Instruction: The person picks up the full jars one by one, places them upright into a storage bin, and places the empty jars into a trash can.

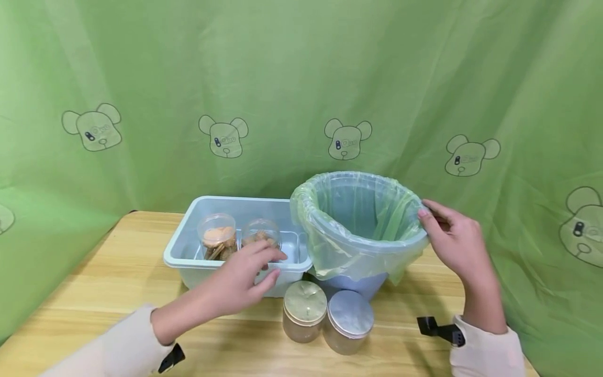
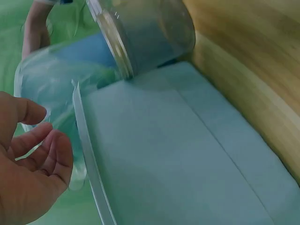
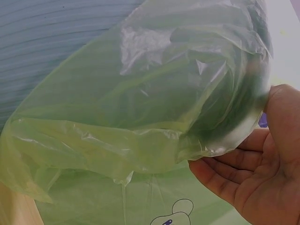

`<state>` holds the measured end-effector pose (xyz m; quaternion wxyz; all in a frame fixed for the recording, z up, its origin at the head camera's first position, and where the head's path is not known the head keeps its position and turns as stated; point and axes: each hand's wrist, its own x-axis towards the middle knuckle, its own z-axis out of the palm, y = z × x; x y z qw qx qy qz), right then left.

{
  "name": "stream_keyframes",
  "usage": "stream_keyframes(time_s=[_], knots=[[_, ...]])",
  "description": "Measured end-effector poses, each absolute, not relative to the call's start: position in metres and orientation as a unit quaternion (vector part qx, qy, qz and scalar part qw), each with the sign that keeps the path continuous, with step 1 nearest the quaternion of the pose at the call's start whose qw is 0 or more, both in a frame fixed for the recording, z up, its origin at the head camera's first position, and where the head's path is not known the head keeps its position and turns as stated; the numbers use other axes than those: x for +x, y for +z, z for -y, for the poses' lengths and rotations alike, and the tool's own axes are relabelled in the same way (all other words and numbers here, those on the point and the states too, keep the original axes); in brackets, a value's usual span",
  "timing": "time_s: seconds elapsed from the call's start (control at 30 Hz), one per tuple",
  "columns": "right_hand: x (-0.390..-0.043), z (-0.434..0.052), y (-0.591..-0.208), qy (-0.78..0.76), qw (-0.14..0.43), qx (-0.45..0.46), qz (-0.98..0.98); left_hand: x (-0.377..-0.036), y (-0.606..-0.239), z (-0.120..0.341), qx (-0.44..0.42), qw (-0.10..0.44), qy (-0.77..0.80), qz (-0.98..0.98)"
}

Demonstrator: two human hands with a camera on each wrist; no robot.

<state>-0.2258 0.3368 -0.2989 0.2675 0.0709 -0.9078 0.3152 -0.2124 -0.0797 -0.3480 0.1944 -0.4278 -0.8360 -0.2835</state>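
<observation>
While the right hand pinches the lined bin's rim — steadying it — the left hand hovers, fingers loose, over a jar in the tub.

Blue bin, upright on the table, lined with a thin green bag folded over its rim. Just left, a pale blue tub holds two clear lidless jars of brownish contents, side by side.
</observation>
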Motion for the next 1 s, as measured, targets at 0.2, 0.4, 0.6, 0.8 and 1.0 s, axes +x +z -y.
stream_keyframes(time_s=[0.2, 0.4, 0.6, 0.8, 1.0], knots=[[-0.228, -0.336, -0.299, 0.316, 0.273, 0.074, 0.905, -0.205, -0.354, 0.066, -0.462, 0.18, -0.211, 0.842], [-0.227, -0.336, -0.3, 0.318, 0.277, 0.075, 0.904, -0.199, -0.369, 0.049, -0.511, 0.189, -0.101, 0.832], [-0.226, -0.336, -0.3, 0.32, 0.283, 0.075, 0.901, -0.197, -0.388, 0.036, -0.539, 0.195, -0.009, 0.82], [-0.227, -0.336, -0.3, 0.318, 0.277, 0.068, 0.904, -0.199, -0.399, 0.028, -0.528, 0.217, 0.056, 0.819], [-0.227, -0.335, -0.3, 0.312, 0.279, 0.068, 0.906, -0.199, -0.403, 0.023, -0.514, 0.204, 0.079, 0.83]])
